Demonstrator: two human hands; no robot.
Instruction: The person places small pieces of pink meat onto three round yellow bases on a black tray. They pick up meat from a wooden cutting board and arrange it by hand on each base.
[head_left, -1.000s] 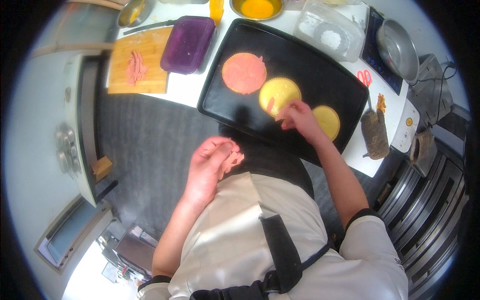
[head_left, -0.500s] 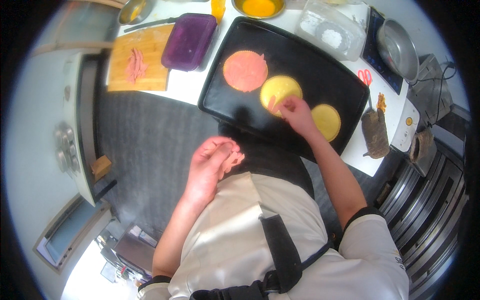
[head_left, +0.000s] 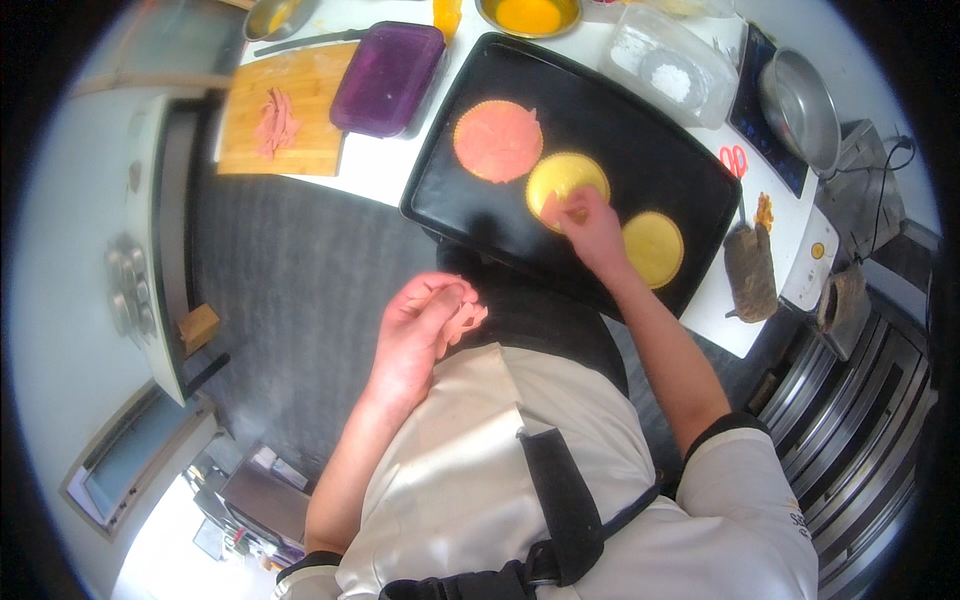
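Observation:
My left hand (head_left: 425, 325) is closed around a small bunch of thin pink ham slices (head_left: 466, 322), held in front of my apron. My right hand (head_left: 585, 220) reaches over the black baking tray (head_left: 490, 235), its fingers pinched at the near edge of the middle yellow round (head_left: 566, 180). A pink piece of ham (head_left: 551, 208) shows at those fingertips, over the round. Pink slices cover the left round (head_left: 498, 142), leaving just its scalloped rim showing. To the right lies a bare yellow round (head_left: 653, 250), also scalloped at the rim.
Left of the tray, a wooden board (head_left: 315, 110) bears more ham strips, beside a purple-lidded container (head_left: 388, 80). Behind stand a metal bowl of yellow liquid (head_left: 530, 14) and a clear tub with white powder (head_left: 665, 75). Red-handled scissors (head_left: 733, 160) and a brown mitt-like thing (head_left: 750, 270) lie right.
My right hand stays at the middle round with only a slight shift of its fingers. My left hand keeps still with its ham. The whole table appears slightly shifted as the view moves.

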